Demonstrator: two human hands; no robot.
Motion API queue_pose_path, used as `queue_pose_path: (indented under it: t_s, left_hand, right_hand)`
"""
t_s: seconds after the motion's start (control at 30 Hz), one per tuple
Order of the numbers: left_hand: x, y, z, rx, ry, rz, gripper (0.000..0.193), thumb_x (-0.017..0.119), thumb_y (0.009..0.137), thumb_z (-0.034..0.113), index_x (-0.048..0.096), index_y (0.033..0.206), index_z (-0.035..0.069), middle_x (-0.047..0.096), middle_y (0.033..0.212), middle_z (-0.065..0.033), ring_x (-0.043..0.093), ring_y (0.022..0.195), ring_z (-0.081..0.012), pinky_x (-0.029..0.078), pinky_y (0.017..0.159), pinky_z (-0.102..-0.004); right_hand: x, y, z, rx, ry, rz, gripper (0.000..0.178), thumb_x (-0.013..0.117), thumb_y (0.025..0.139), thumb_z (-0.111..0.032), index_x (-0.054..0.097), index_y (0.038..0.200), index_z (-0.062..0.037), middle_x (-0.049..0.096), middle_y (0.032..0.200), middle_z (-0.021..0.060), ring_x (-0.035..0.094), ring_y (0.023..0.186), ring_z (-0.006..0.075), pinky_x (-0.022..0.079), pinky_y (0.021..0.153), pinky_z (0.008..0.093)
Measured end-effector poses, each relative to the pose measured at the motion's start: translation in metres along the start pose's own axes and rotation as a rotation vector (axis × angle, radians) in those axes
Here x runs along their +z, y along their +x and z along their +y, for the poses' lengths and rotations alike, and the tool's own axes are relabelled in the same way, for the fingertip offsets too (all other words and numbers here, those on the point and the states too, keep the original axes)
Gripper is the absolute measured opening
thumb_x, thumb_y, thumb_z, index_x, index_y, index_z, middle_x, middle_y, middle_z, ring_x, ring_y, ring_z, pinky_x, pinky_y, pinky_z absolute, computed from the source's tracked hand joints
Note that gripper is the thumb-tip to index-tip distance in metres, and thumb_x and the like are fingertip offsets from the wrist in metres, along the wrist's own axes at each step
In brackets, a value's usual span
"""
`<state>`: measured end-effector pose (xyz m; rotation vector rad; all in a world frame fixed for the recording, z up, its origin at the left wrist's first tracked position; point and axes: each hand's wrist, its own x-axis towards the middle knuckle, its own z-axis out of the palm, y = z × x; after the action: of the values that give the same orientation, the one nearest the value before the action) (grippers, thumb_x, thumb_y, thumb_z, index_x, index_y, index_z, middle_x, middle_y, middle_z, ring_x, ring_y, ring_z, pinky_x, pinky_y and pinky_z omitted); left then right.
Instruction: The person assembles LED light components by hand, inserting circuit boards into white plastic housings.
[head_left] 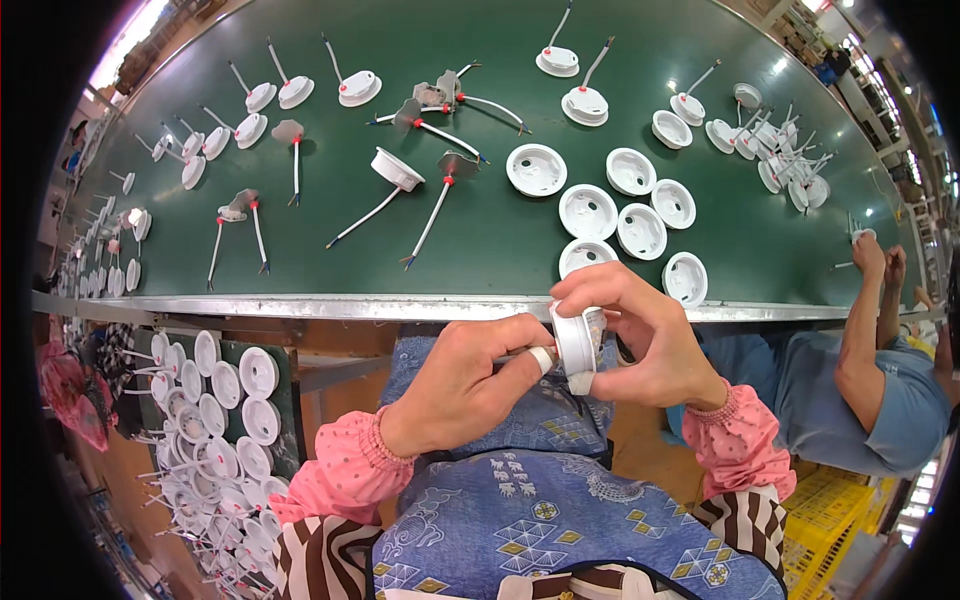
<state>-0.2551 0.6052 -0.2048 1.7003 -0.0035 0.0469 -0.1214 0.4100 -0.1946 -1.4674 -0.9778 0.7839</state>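
Just in front of the table edge, my right hand (645, 335) grips a white round plastic housing (575, 342) by its rim, thumb below and fingers above. The housing is turned on its side. My left hand (478, 375) is closed at its left face, finger and thumb pinched together; what they pinch is hidden. White wraps cover the left thumb and the right thumb tip. Beyond my hands, on the green table, lies a group of white round housings (588, 212), open side up. Left of them are metal discs with white cables (431, 222) and a housing with its cable (397, 171).
Finished-looking white housings with upright cables (359, 88) stand along the table's far side. More are heaped at the right (790, 155) and on a lower board (292, 400) at my left. A co-worker in a blue shirt (850, 390) works at the right, near yellow crates (825, 520).
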Motion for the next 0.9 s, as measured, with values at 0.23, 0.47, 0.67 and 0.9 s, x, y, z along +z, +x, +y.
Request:
queue_pose_path:
  t_s: [0.23, 0.47, 0.67, 0.9]
  left_hand:
    - [0.004, -0.007, -0.015, -0.118, -0.19, 0.017, 0.015, 0.061, 0.094, 0.006, 0.07, 0.102, -0.002, 0.064, 0.078, -0.0026, 0.054, 0.071, -0.0082, 0.043, 0.063, -0.0275]
    - [-0.002, -0.004, -0.027, -0.122, -0.427, -0.074, 0.014, 0.062, 0.097, 0.009, 0.071, 0.1, -0.002, 0.067, 0.085, -0.0001, 0.056, 0.077, -0.0057, 0.045, 0.068, -0.0235]
    - [-0.002, -0.011, -0.031, -0.191, -0.245, -0.047, 0.015, 0.06, 0.099, 0.009, 0.07, 0.102, -0.002, 0.069, 0.086, -0.0023, 0.057, 0.077, -0.0057, 0.046, 0.068, -0.0262]
    - [-0.018, -0.007, -0.015, 0.213, 0.439, 0.03, 0.034, 0.07, 0.095, 0.018, 0.065, 0.124, 0.002, 0.069, 0.103, -0.0116, 0.062, 0.089, -0.027, 0.046, 0.08, -0.0373]
  right_hand:
    - [-0.004, -0.003, 0.009, -0.005, 0.01, 0.001, 0.064, 0.082, 0.062, 0.009, 0.066, 0.124, -0.0016, 0.054, 0.134, 0.0133, 0.055, 0.125, 0.0218, 0.048, 0.106, 0.038]
    - [0.005, -0.004, 0.012, 0.165, 0.307, 0.03, 0.064, 0.079, 0.065, 0.009, 0.067, 0.127, -0.0027, 0.055, 0.133, 0.0095, 0.058, 0.123, 0.019, 0.051, 0.103, 0.0354]
    - [0.011, -0.004, 0.024, -0.011, 0.134, 0.054, 0.066, 0.08, 0.066, 0.005, 0.066, 0.13, -0.0056, 0.056, 0.131, 0.0075, 0.057, 0.122, 0.0177, 0.052, 0.101, 0.0348]
    - [0.025, 0.008, -0.002, -0.181, -0.499, 0.181, 0.074, 0.081, 0.064, 0.002, 0.062, 0.134, -0.007, 0.057, 0.127, 0.0138, 0.06, 0.113, 0.0313, 0.051, 0.094, 0.04]
